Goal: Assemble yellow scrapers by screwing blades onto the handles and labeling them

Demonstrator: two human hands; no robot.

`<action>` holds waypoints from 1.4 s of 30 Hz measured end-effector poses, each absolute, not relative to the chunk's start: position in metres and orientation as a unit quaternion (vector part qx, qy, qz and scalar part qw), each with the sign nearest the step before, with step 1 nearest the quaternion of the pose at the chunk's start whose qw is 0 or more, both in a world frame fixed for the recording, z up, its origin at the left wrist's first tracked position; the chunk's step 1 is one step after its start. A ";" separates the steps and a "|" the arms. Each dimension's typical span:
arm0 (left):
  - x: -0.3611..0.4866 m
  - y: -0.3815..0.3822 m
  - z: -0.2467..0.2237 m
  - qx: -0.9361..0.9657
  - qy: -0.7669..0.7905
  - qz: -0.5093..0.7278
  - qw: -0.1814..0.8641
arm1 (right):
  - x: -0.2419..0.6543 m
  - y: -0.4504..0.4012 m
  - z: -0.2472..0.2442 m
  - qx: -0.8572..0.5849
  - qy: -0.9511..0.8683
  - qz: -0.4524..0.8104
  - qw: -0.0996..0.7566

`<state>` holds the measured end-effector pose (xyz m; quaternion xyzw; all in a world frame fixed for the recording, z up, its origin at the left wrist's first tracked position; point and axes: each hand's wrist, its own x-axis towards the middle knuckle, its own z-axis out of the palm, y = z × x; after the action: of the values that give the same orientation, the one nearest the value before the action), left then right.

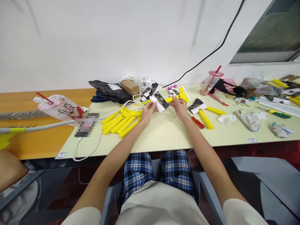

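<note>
Sitting at a long pale bench [164, 137], the person reached both bare arms toward its middle. Past the bench's left end lay an orange wooden table [35, 140], carrying a printed plastic bag [58, 107] with a red strip through it. Along the back edge sat a black bag [109, 91] on dark blue cloth, a brown parcel [128, 87] and, toward the right, a clear cup [211, 82] with a red straw. A yellow scraper [174, 99] lay across the middle of the bench, between the hands, with a black-and-white card [159, 101] on its shaft. The right hand [180, 107] closed narrowly round the scraper's handle; the left hand [148, 113] met the card's edge, though the view left its grip uncertain. Pressing the card flat to the shaft with both hands suited this hold. Loose yellow handles [120, 122] lay heaped just left of the hands, and a red handle [198, 122] lay just right.
</note>
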<state>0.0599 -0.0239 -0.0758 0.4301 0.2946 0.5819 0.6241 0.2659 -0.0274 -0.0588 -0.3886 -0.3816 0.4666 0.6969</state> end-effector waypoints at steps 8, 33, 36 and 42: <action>0.061 -0.026 -0.070 0.381 0.297 0.553 0.678 | 0.263 -0.027 -0.065 -0.396 -0.418 0.458 0.677; 0.063 -0.042 -0.065 0.415 0.204 0.376 0.803 | 0.261 -0.041 -0.057 -0.411 -0.420 0.521 0.619; 0.067 -0.045 -0.067 0.421 0.222 0.384 0.791 | 0.261 -0.037 -0.061 -0.415 -0.409 0.506 0.636; 0.066 -0.047 -0.064 0.421 0.268 0.388 0.775 | 0.260 -0.033 -0.065 -0.448 -0.370 0.435 0.688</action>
<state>0.0655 -0.0474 -0.0642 0.4215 0.2678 0.3880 0.7747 0.2602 -0.0330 -0.0650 -0.4480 -0.3696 0.4346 0.6884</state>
